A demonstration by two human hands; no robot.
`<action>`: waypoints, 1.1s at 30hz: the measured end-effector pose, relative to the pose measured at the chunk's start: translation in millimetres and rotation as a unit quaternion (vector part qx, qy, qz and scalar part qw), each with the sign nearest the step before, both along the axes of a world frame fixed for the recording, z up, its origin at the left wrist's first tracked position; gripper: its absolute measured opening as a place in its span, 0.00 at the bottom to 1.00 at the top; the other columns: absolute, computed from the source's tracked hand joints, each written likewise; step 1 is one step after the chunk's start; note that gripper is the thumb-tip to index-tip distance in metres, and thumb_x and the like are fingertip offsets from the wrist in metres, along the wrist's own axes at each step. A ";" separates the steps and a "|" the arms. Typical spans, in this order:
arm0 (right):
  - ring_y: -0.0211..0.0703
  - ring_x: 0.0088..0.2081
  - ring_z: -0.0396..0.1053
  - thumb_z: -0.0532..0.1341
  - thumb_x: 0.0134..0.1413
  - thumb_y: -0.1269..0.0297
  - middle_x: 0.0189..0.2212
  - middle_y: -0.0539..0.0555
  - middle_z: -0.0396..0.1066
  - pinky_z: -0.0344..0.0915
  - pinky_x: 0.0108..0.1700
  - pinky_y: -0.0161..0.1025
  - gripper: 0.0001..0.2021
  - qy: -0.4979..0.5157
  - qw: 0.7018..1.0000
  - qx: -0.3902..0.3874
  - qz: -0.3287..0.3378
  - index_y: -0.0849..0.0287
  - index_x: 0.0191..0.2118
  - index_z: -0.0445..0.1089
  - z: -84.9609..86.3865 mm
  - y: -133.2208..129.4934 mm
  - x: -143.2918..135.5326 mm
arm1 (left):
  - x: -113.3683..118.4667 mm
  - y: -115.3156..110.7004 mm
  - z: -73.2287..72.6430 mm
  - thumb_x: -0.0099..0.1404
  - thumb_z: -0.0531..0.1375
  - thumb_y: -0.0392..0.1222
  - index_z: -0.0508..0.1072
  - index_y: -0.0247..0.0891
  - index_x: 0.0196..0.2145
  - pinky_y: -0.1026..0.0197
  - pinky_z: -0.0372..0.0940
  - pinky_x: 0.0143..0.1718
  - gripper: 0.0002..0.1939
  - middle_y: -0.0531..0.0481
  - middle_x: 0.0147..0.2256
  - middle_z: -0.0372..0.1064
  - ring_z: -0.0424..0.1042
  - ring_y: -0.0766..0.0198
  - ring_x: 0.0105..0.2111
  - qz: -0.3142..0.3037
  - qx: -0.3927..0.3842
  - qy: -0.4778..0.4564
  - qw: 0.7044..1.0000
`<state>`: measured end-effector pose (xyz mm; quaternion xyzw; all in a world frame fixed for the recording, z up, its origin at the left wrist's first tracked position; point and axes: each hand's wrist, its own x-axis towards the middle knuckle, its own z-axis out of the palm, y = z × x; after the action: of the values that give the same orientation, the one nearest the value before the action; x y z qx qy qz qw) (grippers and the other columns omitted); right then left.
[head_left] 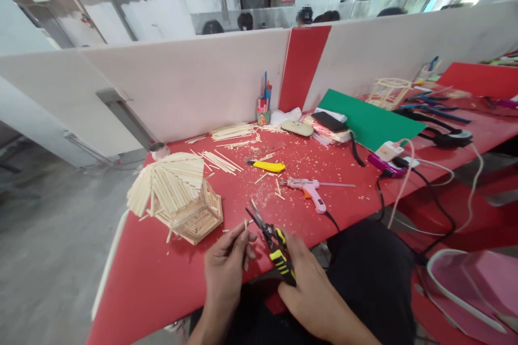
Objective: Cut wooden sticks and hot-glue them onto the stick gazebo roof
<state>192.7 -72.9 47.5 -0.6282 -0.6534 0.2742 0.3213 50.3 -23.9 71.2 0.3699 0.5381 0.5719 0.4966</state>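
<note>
Between its fingertips, my left hand (pixel 229 259) pinches a small wooden stick (pixel 246 224) near the table's front edge. My right hand (pixel 305 275) is wrapped round black and yellow pliers (pixel 279 253), whose jaws are parted and point up and left, just right of the stick. To the left of my hands stands a wooden stick model (pixel 174 194) with a sloped, slatted roof. A yellow utility knife (pixel 266 166) and a pink glue gun (pixel 307 190) lie beyond my hands on the red table (pixel 170 291).
Loose sticks (pixel 222 161) and shavings lie on the table. Behind them are a pen cup (pixel 263 113), a glasses case (pixel 297 128) and a green board (pixel 368 118). A purple power strip (pixel 386 166) with cables sits at the right. A low partition (pixel 194 78) runs behind.
</note>
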 end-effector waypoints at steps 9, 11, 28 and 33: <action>0.55 0.55 0.59 0.54 0.40 0.75 0.52 0.63 0.61 0.54 0.58 0.54 0.38 -0.004 0.995 -0.075 0.060 0.62 0.62 0.49 8.5 1.3 -3.9 | -4.4 -3.7 -4.0 0.55 0.65 0.46 0.78 0.36 0.30 0.68 0.57 0.18 0.10 0.56 0.15 0.65 0.60 0.71 0.15 -0.034 0.025 0.061 0.997; 0.55 0.54 0.60 0.54 0.40 0.75 0.51 0.63 0.62 0.54 0.57 0.53 0.37 0.003 0.995 -0.080 0.063 0.62 0.61 0.50 11.8 1.7 -4.4 | -5.8 -3.7 -3.4 0.55 0.64 0.45 0.77 0.36 0.30 0.68 0.57 0.18 0.09 0.56 0.15 0.65 0.60 0.71 0.15 -0.042 0.027 0.064 0.997; 0.48 0.47 0.67 0.55 0.35 0.78 0.45 0.57 0.70 0.62 0.47 0.39 0.33 0.084 0.992 -0.071 0.054 0.59 0.54 0.60 14.0 1.3 -9.2 | -3.4 -6.9 -0.6 0.52 0.67 0.44 0.75 0.35 0.28 0.72 0.58 0.17 0.10 0.55 0.18 0.69 0.62 0.74 0.14 -0.043 -0.016 -0.018 0.999; 0.47 0.44 0.69 0.54 0.35 0.78 0.42 0.55 0.71 0.62 0.44 0.38 0.29 0.104 0.990 -0.075 0.066 0.57 0.50 0.62 15.0 2.8 -12.0 | -5.9 -6.4 3.1 0.50 0.68 0.44 0.74 0.34 0.28 0.73 0.56 0.14 0.11 0.55 0.19 0.69 0.62 0.74 0.14 -0.032 -0.026 -0.034 0.999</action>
<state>180.7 -70.1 62.6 -0.5743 -0.6341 0.4068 0.3204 44.4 -30.4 74.3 0.3541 0.5231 0.5542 0.5420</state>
